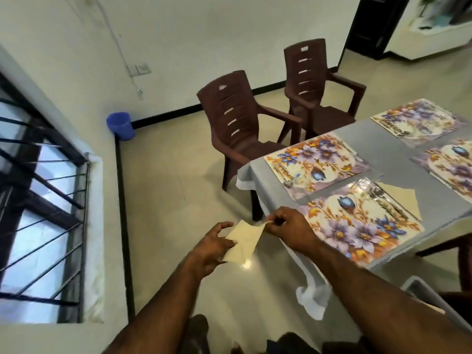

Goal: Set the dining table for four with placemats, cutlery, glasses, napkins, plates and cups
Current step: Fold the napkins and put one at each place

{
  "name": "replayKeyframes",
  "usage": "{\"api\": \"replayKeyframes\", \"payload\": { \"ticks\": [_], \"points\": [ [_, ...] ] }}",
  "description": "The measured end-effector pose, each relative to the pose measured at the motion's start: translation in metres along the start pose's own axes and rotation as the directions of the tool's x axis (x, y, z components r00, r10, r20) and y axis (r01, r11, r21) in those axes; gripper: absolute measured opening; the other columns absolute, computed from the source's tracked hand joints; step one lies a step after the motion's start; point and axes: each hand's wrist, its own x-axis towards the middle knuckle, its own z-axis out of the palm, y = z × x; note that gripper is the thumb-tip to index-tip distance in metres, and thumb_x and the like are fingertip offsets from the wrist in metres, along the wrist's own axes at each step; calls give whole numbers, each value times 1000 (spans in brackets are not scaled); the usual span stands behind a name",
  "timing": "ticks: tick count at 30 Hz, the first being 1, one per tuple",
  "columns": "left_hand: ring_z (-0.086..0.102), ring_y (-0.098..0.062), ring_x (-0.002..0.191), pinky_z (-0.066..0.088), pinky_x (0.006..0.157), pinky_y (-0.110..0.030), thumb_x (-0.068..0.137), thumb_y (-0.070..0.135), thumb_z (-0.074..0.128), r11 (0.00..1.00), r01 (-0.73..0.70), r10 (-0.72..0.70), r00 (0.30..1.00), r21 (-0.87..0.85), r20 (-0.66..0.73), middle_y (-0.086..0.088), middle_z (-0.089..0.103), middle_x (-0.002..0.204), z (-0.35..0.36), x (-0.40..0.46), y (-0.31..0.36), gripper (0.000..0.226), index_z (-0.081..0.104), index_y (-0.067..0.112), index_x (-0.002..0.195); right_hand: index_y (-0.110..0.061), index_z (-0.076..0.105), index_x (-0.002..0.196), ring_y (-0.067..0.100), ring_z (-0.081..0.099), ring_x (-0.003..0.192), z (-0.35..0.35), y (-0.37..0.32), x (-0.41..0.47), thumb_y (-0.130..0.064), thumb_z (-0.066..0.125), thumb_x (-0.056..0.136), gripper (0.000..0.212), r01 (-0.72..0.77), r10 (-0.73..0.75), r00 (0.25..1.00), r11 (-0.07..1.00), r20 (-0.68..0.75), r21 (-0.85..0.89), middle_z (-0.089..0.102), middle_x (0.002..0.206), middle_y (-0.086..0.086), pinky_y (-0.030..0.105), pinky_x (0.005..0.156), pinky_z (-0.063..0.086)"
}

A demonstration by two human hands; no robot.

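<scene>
Head view, steeply down over table corner (246,172)

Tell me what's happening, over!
Both hands, left and right, pinching a cream napkin beside the table. Four placemats down. Nothing blocking.

White walls (204,34), pale glossy floor (166,175). Barred window (38,200) stood at left. Two brown plastic chairs (242,129) faced grey-clothed worktop (362,129). Blue bin (120,125) sat in corner.

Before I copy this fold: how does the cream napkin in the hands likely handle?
Probably floppy: the napkin bends between the left hand and right hand. Likely light, since fingertip pinches hold it. It seems to keep a crease.
</scene>
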Motion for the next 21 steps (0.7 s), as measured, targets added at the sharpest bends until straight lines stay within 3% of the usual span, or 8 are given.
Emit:
{"api": "replayKeyframes", "payload": {
  "ticks": [3, 7, 9, 11, 14, 16, 18, 21],
  "points": [
    [61, -19, 67, 48, 54, -27, 99, -2, 49, 997, 59, -60, 998, -46, -36, -18, 76, 112, -12, 22, 16, 49, 65, 31, 131, -26, 77, 86, 8, 66, 87, 4, -11, 43, -33, 86, 85, 11, 31, -29, 998, 999, -58, 26, 69, 96, -6, 21, 71, 51],
    [60, -15, 63, 46, 53, -22, 104, 16, 49, 996, 80, -80, 997, 30, -3, -4, 75, 95, -19, 55, 48, 29, 72, 14, 121, -9, 77, 89, 6, 65, 69, 1, -15, 108, -23, 81, 90, 15, 10, -2, 1000, 966, -31, 257, 72, 78, -1, 20, 61, 52],
    [67, -19, 72, 53, 61, -28, 107, 40, 50, 995, 94, -95, 995, 45, 11, -6, 78, 108, -27, 83, 68, 36, 73, 17, 122, -11, 76, 88, 8, 64, 71, -2, -11, 149, -22, 82, 90, 13, -23, 48, 996, 951, -73, 307, 71, 77, -2, 19, 62, 51],
    [74, -29, 96, 61, 78, -39, 102, 74, 38, 993, 103, -106, 993, 60, 57, -9, 76, 120, -35, 119, 93, 66, 70, 23, 130, -16, 77, 89, 10, 64, 77, -9, -8, 190, -23, 83, 89, 9, -62, 99, 989, 951, -107, 304, 73, 83, -1, 21, 67, 51],
    [70, -32, 120, 59, 99, -48, 84, 94, 35, 988, 88, -106, 984, 125, 145, -8, 73, 129, -35, 170, 130, 90, 65, 28, 138, -14, 78, 88, 13, 65, 78, -24, 1, 246, -19, 83, 89, 7, -97, 132, 987, 947, -95, 305, 75, 85, 5, 26, 73, 52],
    [71, -31, 117, 59, 98, -46, 85, 85, 54, 985, 18, -41, 990, 170, 135, -8, 74, 127, -24, 200, 162, 77, 69, 26, 132, -12, 78, 87, 11, 63, 75, -42, 3, 282, -18, 82, 89, 8, -109, 142, 986, 949, -92, 297, 75, 83, 6, 27, 72, 51],
    [73, -34, 111, 59, 94, -44, 93, 58, 72, 971, -92, 63, 988, 219, 138, -13, 76, 120, -11, 228, 191, 48, 74, 20, 122, -16, 78, 87, 8, 63, 74, -63, 2, 314, -18, 81, 90, 5, -119, 153, 983, 951, -100, 287, 75, 82, -1, 25, 71, 49],
    [74, -34, 99, 58, 92, -47, 103, 29, 68, 971, -130, 94, 979, 202, 182, -18, 76, 113, 10, 270, 235, 27, 72, 9, 121, -17, 80, 91, 8, 66, 76, -102, 2, 347, -21, 81, 90, 4, -160, 213, 971, 914, -105, 374, 76, 85, -3, 23, 71, 51]
  ]
}}
